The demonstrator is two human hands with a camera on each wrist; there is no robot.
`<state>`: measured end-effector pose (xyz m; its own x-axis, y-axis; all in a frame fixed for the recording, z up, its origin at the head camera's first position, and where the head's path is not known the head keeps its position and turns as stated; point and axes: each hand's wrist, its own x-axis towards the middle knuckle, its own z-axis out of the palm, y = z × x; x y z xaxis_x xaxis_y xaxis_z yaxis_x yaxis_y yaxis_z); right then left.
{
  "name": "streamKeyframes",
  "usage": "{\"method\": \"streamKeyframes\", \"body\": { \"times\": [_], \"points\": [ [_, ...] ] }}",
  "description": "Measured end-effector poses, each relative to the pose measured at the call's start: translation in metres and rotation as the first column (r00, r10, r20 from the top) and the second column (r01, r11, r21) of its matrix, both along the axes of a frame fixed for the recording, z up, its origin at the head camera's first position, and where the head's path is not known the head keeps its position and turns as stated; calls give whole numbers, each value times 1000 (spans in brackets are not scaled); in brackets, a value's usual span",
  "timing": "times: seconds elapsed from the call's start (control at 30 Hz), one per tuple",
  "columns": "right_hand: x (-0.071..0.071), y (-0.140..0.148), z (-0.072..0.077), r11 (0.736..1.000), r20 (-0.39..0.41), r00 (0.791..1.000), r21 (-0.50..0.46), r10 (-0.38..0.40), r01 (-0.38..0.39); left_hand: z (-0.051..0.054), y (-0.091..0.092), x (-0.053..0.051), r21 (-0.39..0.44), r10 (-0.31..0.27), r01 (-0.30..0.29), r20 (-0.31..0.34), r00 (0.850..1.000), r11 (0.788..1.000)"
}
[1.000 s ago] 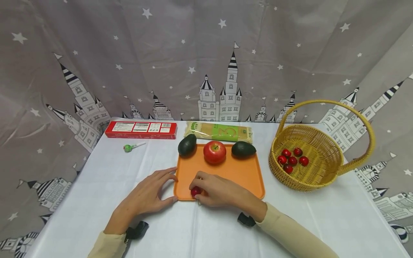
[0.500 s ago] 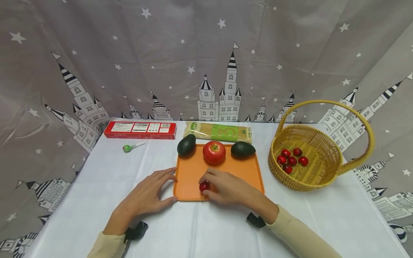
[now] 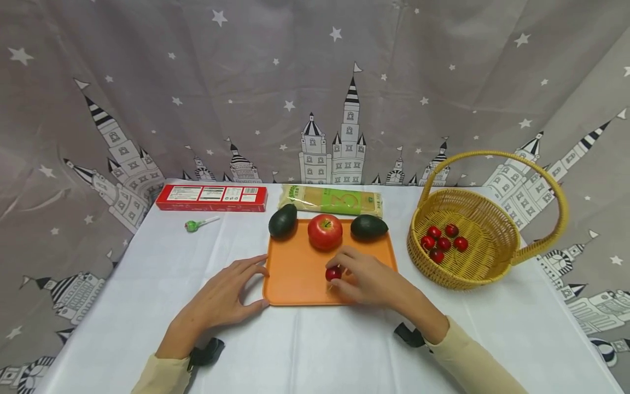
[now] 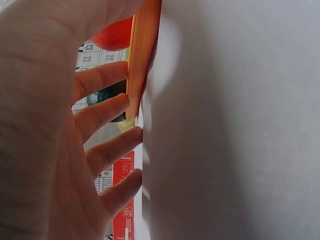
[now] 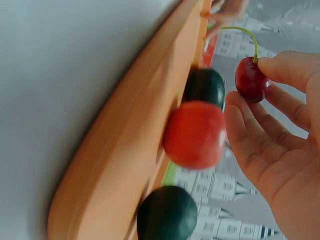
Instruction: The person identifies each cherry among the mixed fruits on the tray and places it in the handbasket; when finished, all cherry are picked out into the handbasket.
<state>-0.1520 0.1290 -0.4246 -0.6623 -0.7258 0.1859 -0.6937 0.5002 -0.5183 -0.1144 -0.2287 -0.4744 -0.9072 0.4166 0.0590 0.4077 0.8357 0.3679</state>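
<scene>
A dark red cherry [image 5: 251, 80] with a green stem is pinched between the thumb and fingers of my right hand [image 3: 370, 278], lifted over the orange tray [image 3: 300, 273]. At the tray's left edge rests my left hand [image 3: 222, 293], its fingertips touching the rim and the thumb near the front left corner. Along the tray's far side sit a red apple [image 3: 325, 231] and two dark green avocados, one at the left corner [image 3: 283, 221] and the other avocado [image 3: 368, 227] at the right.
To the right stands a yellow wicker basket [image 3: 497, 262] with a tall handle and several cherries [image 3: 443, 243] in it. Behind the tray lies a yellow-green packet [image 3: 334, 200]. A red box [image 3: 211, 198] and a green lollipop [image 3: 193, 225] are at the back left.
My right hand has carried the cherry from the tray's front left part toward the right and slightly away from me. The left hand has stayed at the tray's edge.
</scene>
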Motion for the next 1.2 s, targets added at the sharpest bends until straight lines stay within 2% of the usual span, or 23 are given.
{"method": "streamKeyframes", "body": {
  "times": [0.17, 0.37, 0.57, 0.8, 1.0, 1.2],
  "points": [
    [-2, 20, 5, 997, 16, 997, 3, -81, 81, -1, 0, 0, 2, 0, 0, -7, 1000, 1000],
    [-6, 46, 11, 985, -44, 984, -30, -172, 171, -1, 0, 0, 3, -2, 2, -1, 1000, 1000],
    [-10, 73, 16, 963, -91, 960, -68, -265, 260, -2, 0, -1, 2, -1, 1, -8, 1000, 1000],
    [-15, 101, 19, 931, -154, 918, -75, -365, 358, -2, 0, -1, -3, -1, 1, -19, 1000, 1000],
    [-14, 123, 23, 910, -181, 892, -60, -415, 411, -1, 0, 0, 1, 2, -2, -21, 1000, 1000],
    [-15, 144, 24, 895, -182, 876, -76, -446, 440, -1, 0, 0, 12, -2, 3, -23, 1000, 1000]
  ]
}}
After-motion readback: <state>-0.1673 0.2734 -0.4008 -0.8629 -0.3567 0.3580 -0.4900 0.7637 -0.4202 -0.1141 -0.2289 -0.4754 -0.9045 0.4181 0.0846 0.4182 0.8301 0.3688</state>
